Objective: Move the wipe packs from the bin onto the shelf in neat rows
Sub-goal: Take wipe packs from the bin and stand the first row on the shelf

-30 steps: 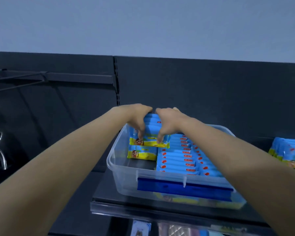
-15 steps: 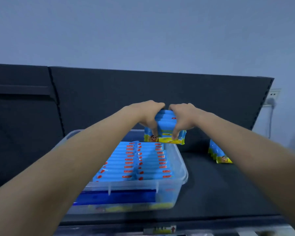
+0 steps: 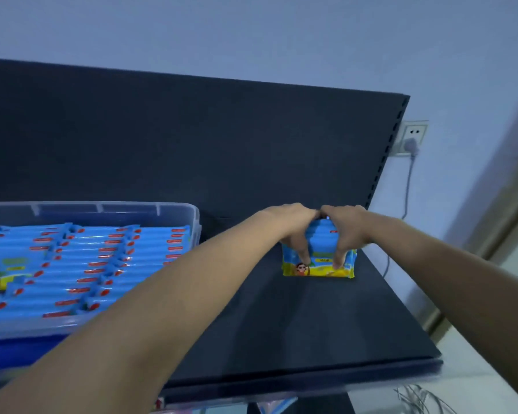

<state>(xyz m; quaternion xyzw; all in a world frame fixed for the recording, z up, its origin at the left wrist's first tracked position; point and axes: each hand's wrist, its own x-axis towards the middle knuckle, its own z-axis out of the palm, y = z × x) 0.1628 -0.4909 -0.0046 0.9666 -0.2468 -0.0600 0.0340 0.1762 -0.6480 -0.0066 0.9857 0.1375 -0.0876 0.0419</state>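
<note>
A stack of blue and yellow wipe packs [image 3: 319,264] stands on edge on the dark shelf [image 3: 311,324] near its back right. My left hand [image 3: 293,231] grips the stack's left end and my right hand [image 3: 346,234] grips its right end, fingers curled down over the front pack. At the left stands the clear plastic bin [image 3: 174,210], filled with several rows of blue wipe packs [image 3: 87,264]. Whether the held stack touches other packs behind it is hidden by my hands.
The shelf's dark back panel [image 3: 192,144] rises behind the bin and packs. A wall socket with a plug and hanging cable [image 3: 410,141] sits to the right of the panel. The shelf's front edge [image 3: 311,380] runs below my arms.
Both hands carried the stack of packs out of the bin and to the right, down onto the shelf by the back panel. The view swung right, so the bin now lies at the left.
</note>
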